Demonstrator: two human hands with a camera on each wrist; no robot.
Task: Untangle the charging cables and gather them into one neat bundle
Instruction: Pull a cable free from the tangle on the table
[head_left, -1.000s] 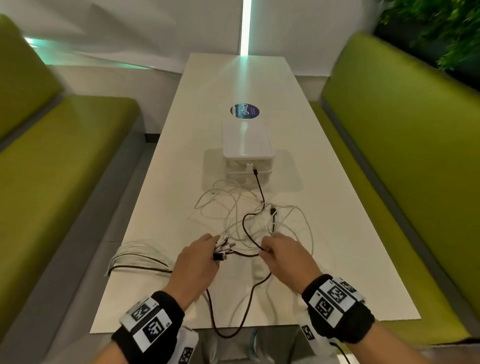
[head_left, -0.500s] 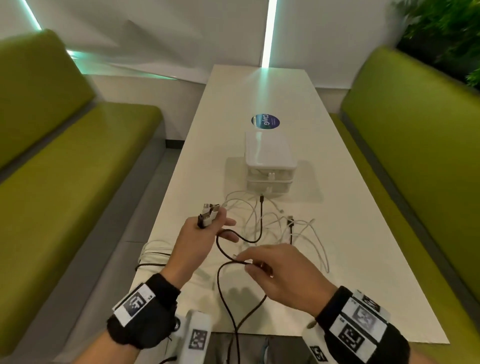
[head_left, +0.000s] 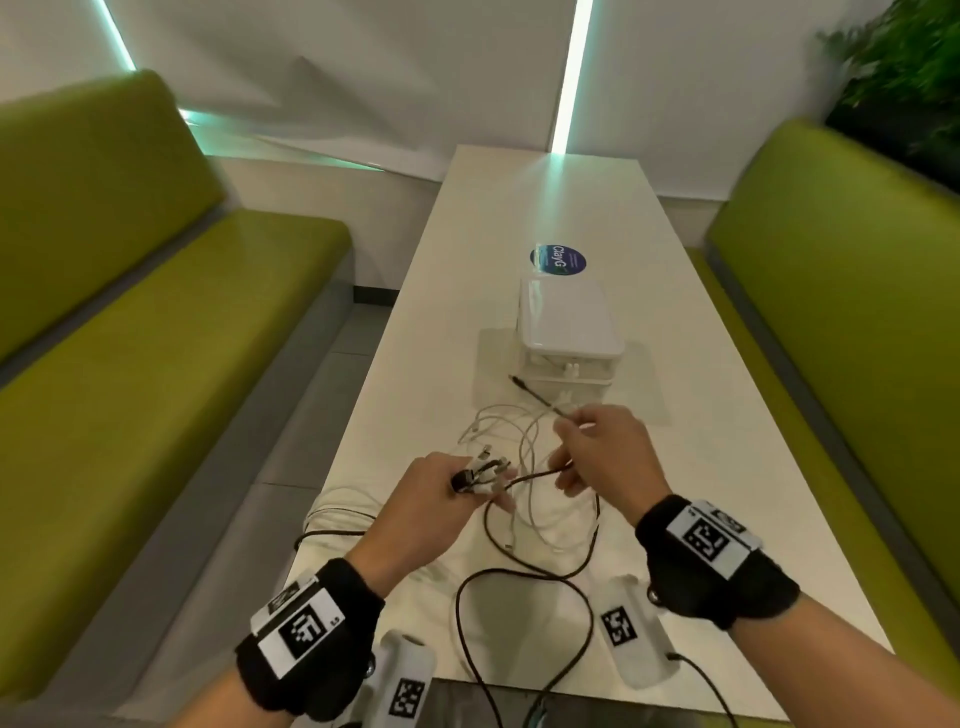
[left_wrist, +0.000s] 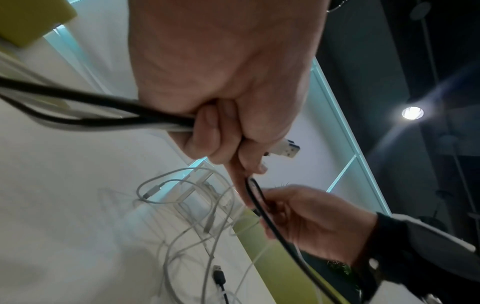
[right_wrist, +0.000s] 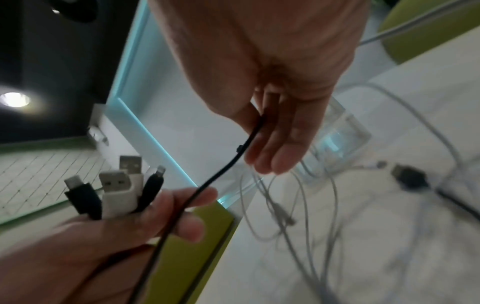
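My left hand (head_left: 480, 480) grips a bunch of black and white cable plugs (head_left: 480, 467), held above the white table (head_left: 727, 467). The plugs (right_wrist: 116, 191) stick up out of its fist in the right wrist view, and one USB plug (left_wrist: 287, 149) shows in the left wrist view. My right hand (head_left: 563, 441) pinches a black cable (head_left: 524, 571) that runs across from the left hand. The cable's far end (head_left: 522, 385) pokes out beyond the right hand's fingers (right_wrist: 272, 156). Loose white cables (head_left: 511, 431) lie tangled on the table between the hands.
A white lidded box (head_left: 569, 322) stands just beyond the tangle, with a round blue sticker (head_left: 557, 258) behind it. Green benches (head_left: 156, 364) flank the table on both sides. More cable hangs over the near left table edge (head_left: 337, 519). A black USB plug (right_wrist: 410, 176) lies on the table.
My right hand has moved along the black cable, away from me toward the box, and the cable's far end is now off the table. My left hand still holds the plugs.
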